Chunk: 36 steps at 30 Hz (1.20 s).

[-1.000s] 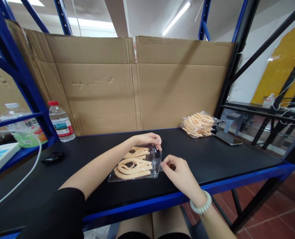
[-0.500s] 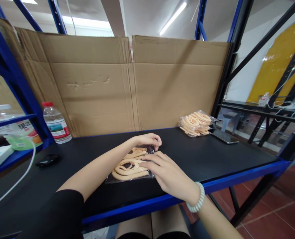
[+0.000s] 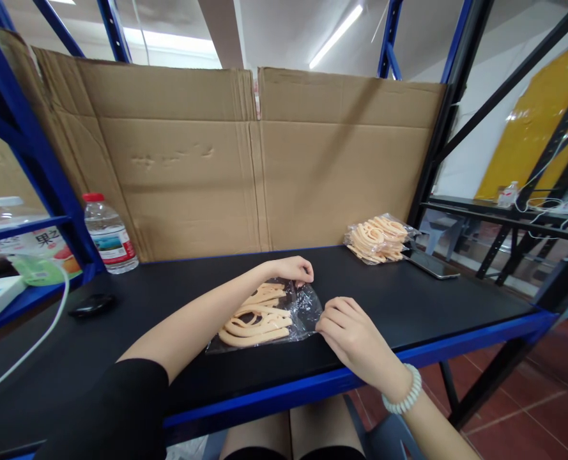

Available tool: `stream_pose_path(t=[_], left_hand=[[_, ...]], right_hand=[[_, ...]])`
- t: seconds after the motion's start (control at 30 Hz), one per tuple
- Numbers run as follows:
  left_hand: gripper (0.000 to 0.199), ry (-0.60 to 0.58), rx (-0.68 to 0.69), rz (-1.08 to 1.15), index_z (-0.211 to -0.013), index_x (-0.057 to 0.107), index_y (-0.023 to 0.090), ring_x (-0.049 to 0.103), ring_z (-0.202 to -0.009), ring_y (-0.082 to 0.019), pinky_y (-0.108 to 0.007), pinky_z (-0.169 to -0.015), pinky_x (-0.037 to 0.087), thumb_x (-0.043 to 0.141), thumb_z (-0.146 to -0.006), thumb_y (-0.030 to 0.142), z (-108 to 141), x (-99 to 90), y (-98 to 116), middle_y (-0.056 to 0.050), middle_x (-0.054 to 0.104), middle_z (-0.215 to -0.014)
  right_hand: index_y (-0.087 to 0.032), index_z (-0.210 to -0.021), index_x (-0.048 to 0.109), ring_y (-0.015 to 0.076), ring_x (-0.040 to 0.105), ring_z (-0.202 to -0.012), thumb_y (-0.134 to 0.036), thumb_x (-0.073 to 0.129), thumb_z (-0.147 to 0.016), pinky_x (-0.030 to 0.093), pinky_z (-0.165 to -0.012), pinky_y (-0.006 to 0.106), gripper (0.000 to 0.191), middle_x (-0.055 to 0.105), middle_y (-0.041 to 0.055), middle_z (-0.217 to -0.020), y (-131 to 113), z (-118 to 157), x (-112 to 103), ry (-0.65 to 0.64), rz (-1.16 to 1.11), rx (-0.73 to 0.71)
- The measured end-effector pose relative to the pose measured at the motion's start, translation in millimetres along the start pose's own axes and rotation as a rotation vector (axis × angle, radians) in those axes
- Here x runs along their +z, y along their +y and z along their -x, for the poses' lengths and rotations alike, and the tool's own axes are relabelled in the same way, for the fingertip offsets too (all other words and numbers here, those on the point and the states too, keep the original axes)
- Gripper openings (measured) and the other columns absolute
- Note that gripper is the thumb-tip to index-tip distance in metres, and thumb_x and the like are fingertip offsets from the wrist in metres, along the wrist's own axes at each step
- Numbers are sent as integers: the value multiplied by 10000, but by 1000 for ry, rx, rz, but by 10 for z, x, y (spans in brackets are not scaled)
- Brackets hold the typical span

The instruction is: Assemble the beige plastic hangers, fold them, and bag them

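Observation:
A clear plastic bag lies flat on the black tabletop in front of me, its crinkled mouth end toward the right. Inside it are cream-coloured curved strips, some forming loops. My left hand reaches across the bag's far side, fingers curled in and closed at the far corner of the mouth. At the near right corner, my right hand pinches the plastic edge between thumb and fingers. A pale beaded bracelet circles the right wrist. My left forearm hides part of the bag.
Another bag of cream pieces sits at the back right, beside a phone. On the left are a red-capped water bottle, a black mouse and a white cable. A cardboard panel stands behind the table.
My right hand has moved right, off the strips, to the bag's near right corner. The mouth end is now spread out flatter between both hands. My left hand has barely shifted.

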<state>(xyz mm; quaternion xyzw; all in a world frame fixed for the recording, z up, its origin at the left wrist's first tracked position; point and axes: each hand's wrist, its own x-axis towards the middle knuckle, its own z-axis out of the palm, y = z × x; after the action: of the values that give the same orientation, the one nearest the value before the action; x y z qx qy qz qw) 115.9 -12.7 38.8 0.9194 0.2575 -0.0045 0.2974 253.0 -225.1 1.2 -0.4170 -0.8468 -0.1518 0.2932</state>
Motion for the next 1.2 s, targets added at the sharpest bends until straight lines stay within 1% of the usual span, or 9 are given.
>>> stream_pose_path(t=[0.17,0.27,0.37,0.47,0.63,0.8,0.9,1.07,1.2], left_hand=[[250,239,20,-166,-1109,593,149,623,-934,-205,-405,-806,530,581,-915,307,37,173,91,-76,618,-1110],[236,427,30,-260,-1079,596,161,545,-1092,-258,-486,-942,432,584,-898,312,176,282,191,-95,580,-1182],[233,526,35,-317,-1091,580,176,472,-1196,-287,-487,-1032,339,508,-920,317,350,349,297,-118,557,-1244],[359,498,41,-356,-1219,525,181,394,-1311,-288,-448,-1086,285,478,-921,374,516,414,381,-132,472,-1400],[777,337,-16,-413,-1431,322,119,173,-1430,-343,-508,-1132,125,443,-861,633,672,565,432,-213,221,-1542],[791,219,-74,-460,-1460,282,92,196,-1424,-340,-504,-1134,101,346,-892,640,655,624,419,-228,239,-1525],[815,177,-83,-479,-1456,290,66,205,-1421,-344,-515,-1134,81,325,-890,651,632,619,422,-245,244,-1516],[835,149,-81,-483,-1471,265,86,193,-1422,-357,-549,-1121,86,303,-881,676,631,622,434,-226,227,-1526],[827,145,-93,-478,-1480,245,95,187,-1424,-355,-558,-1120,76,307,-882,665,637,617,407,-221,205,-1533]], right_hand=[[-192,-845,622,190,524,-867,-87,512,-894,420,-830,357,160,623,36,-820,15,33,-5,-41,-40,31],[-195,-855,635,188,537,-872,-110,536,-892,424,-822,353,135,633,26,-813,35,48,-33,-86,-89,42],[-194,-866,648,182,554,-874,-116,545,-885,435,-833,352,131,635,26,-833,59,64,-38,-111,-141,67],[-193,-885,659,176,574,-893,-121,547,-879,459,-844,338,133,630,40,-892,72,73,-15,-108,-202,94],[-186,-898,662,193,590,-963,-121,537,-875,480,-876,339,143,635,58,-932,66,81,10,-82,-255,112],[-196,-891,663,197,597,-934,-129,550,-869,485,-855,346,133,640,52,-910,74,75,-44,-103,-282,115],[-194,-890,657,191,589,-939,-117,544,-871,482,-848,332,138,643,49,-895,109,17,-102,-58,-370,124],[-192,-954,640,177,598,-926,-108,505,-887,477,-846,326,173,647,54,-953,225,-221,-168,90,-449,190],[-179,-834,638,174,588,-844,-130,543,-871,469,-780,310,113,646,35,-842,250,-364,-148,50,-390,175]])
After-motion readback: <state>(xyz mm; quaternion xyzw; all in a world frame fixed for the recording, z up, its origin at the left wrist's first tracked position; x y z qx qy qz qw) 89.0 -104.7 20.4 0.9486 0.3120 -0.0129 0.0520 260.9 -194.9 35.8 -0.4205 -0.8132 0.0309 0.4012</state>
